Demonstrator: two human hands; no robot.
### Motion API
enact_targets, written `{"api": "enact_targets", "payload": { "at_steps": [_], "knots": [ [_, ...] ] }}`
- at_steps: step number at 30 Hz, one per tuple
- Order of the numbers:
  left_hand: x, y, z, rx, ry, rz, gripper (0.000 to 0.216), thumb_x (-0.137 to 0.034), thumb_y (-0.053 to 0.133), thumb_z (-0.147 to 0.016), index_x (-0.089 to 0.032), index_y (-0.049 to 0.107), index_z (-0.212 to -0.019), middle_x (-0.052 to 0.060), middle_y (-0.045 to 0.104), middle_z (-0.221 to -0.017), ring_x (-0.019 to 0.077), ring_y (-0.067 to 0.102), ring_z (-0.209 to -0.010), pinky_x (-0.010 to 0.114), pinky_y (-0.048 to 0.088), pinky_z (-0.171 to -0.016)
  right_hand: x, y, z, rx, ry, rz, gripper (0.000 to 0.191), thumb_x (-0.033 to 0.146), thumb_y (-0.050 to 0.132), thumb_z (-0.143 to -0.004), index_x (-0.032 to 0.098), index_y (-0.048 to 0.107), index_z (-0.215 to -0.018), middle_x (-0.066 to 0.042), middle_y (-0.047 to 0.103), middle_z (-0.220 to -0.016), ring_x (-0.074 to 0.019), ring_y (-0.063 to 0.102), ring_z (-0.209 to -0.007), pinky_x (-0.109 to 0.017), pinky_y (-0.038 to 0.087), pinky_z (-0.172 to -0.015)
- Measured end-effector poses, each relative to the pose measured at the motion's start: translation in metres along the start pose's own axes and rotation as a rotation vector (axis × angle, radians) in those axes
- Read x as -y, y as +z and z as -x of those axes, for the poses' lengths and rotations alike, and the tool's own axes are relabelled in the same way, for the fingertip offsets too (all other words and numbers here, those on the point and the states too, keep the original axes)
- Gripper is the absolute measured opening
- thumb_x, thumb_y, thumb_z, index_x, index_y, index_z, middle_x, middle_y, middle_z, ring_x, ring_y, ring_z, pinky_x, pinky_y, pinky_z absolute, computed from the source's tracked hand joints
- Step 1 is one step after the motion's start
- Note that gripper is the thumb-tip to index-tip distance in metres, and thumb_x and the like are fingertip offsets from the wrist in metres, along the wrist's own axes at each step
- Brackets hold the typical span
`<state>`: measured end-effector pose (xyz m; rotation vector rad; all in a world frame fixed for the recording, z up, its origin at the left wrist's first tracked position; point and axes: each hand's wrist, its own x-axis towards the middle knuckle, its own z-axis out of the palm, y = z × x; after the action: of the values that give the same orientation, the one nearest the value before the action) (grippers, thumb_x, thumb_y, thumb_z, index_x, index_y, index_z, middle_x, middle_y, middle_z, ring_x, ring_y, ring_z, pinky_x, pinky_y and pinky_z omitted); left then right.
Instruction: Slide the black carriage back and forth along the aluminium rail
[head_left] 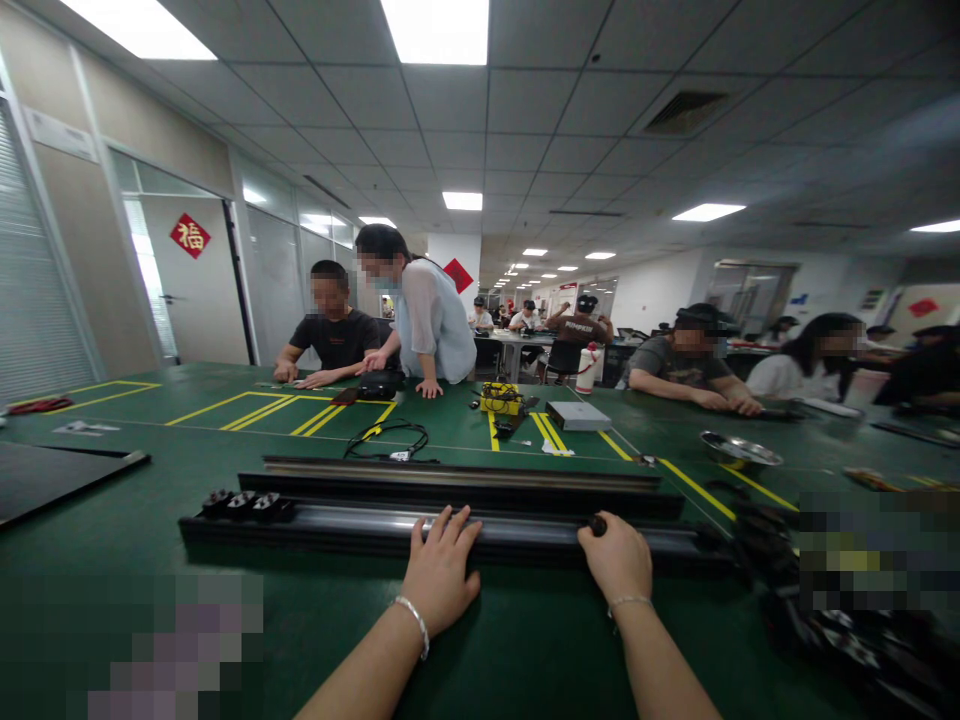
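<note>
A long black rail point(345, 522) with a shiny grey strip lies crosswise on the green tabletop in front of me. My left hand point(441, 570) rests on its middle, fingers spread and holding nothing. Further right, my right hand point(619, 560) is closed around a small black round-ended piece point(598, 525) above the rail; most of that piece is hidden by my fingers. Black blocks with silver tops point(244, 503) sit at the rail's left end. Just behind lies a second long dark rail point(465, 480), parallel to the first.
Black parts point(847, 630) are heaped at the right. Beyond the rails lie a black cable point(386, 437), a yellow object with wires point(501, 398), a grey box point(577, 416) and a metal bowl point(741, 450). A dark panel point(60, 480) is at left. Several people are around the table.
</note>
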<state>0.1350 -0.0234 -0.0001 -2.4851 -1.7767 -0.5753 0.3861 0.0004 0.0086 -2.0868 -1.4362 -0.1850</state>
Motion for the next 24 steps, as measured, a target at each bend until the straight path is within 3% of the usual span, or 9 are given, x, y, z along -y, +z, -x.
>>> {"api": "enact_targets", "payload": {
  "at_steps": [12, 24],
  "knots": [
    [0.0008, 0.0016, 0.0003, -0.006, 0.011, -0.024, 0.056, -0.034, 0.047, -0.073, -0.034, 0.039, -0.128, -0.001, 0.034, -0.143, 0.025, 0.022, -0.133, 0.054, 0.009, -0.106, -0.0046, 0.0, 0.0001, 0.026, 0.001, 0.02, 0.033, 0.032, 0.042, -0.071, 0.019, 0.06, -0.094, -0.007, 0.063, -0.101, -0.0232, 0.053, -0.1, -0.038, 0.032, -0.088],
    [-0.0001, 0.0009, -0.0001, 0.015, 0.011, -0.04, 0.057, -0.033, 0.046, -0.073, -0.033, 0.039, -0.129, -0.001, 0.033, -0.143, 0.0247, 0.021, -0.133, 0.053, 0.009, -0.107, -0.0087, 0.0047, -0.0007, 0.066, 0.037, 0.047, 0.048, 0.037, 0.04, -0.072, 0.016, 0.053, -0.113, -0.01, 0.057, -0.117, -0.0246, 0.044, -0.115, -0.039, 0.027, -0.097]
  ]
}}
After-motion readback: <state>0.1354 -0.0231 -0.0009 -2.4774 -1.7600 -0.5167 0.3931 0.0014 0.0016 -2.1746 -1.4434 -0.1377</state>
